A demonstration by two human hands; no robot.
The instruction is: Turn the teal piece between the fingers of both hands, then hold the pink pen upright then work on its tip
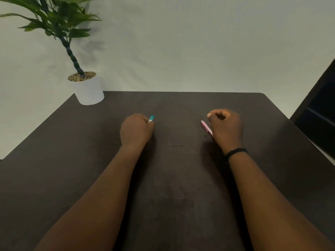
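Here I see both fists resting on a dark table (174, 178). My left hand (136, 129) curls round a teal-tipped marker (151, 118), its tip poking out past the knuckles. My right hand (224, 128) clasps a pink pen (206, 128) against its inner side. Bare tabletop lies between them; a potted plant (87, 87) stands well beyond the left hand, at the far corner.

Teal-tipped stick (151, 118), pink stick (206, 127), apart.

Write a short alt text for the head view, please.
Two hands rest on a dark table: the left hand grips a teal-tipped object, the right hand a pink object. A potted plant stands at the far left corner.
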